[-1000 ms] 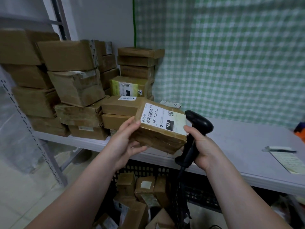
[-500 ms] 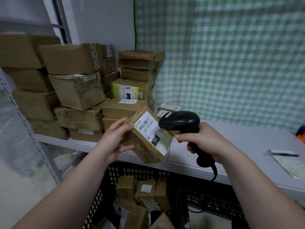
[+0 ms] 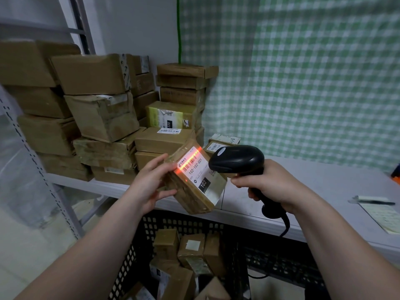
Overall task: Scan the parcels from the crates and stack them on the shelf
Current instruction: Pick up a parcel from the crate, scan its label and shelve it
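Parcel [image 3: 195, 180] is held tilted above the shelf [image 3: 324, 185] edge by the left hand [image 3: 149, 185]; scanner [image 3: 237, 159] is gripped by the right hand [image 3: 268, 187], beam across the barcode. Taped cardboard is judged stiff, light, slightly slick; opposite side faces are best gripped.

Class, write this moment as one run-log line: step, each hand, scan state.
step: scanning | left hand: holds parcel | right hand: aims scanner | red beam on barcode | shelf: not yet stacked
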The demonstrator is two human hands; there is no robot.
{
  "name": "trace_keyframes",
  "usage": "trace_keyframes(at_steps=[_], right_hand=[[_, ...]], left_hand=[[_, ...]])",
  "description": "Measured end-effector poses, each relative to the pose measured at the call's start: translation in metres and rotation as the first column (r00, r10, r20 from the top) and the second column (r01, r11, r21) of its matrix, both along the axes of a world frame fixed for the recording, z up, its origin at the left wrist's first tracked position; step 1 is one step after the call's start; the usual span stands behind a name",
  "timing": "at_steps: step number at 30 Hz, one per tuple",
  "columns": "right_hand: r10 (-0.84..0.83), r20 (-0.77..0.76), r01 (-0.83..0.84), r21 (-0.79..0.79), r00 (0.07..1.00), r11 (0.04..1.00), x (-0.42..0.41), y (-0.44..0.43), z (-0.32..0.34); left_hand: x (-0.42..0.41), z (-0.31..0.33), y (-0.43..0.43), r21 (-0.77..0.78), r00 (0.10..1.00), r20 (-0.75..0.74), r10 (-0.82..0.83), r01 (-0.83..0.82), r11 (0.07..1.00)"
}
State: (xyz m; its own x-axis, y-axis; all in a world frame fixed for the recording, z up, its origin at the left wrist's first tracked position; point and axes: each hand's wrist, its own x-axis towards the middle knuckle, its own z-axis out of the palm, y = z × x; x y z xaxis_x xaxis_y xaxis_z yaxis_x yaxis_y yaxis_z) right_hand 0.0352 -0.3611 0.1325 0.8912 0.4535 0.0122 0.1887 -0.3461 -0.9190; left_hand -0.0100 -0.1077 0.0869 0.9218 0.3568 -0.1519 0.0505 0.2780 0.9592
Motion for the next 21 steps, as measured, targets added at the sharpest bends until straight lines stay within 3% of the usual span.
trace_keyframes(at_steps=[7, 10, 15, 21], right_hand=[[0.002, -0.003, -0.002, -0.029, 1.0, 1.0, 0.004, -0.009, -0.003], [-0.03, -0.027, 0.031, 0.03, 0.999, 0.999, 0.006, -0.015, -0.005], [-0.21, -0.137, 0.237, 0.222, 0.968, 0.946, 0.021, -0.03, -0.012], [-0.29, -0.293, 0.376, 0.299, 0.911, 0.877, 0.063, -0.046, -0.022]], left_hand=[[0.004, -0.001, -0.008, 0.007, 1.0, 0.005, -0.007, 0.007, 1.0], [0.007, 0.0, -0.015, 0.008, 1.0, -0.006, -0.015, 0.015, 1.0], [0.023, 0.005, -0.038, 0.003, 0.998, -0.016, -0.064, 0.064, 0.998], [0.081, 0.027, -0.076, -0.029, 0.999, 0.011, -0.038, 0.039, 0.999]])
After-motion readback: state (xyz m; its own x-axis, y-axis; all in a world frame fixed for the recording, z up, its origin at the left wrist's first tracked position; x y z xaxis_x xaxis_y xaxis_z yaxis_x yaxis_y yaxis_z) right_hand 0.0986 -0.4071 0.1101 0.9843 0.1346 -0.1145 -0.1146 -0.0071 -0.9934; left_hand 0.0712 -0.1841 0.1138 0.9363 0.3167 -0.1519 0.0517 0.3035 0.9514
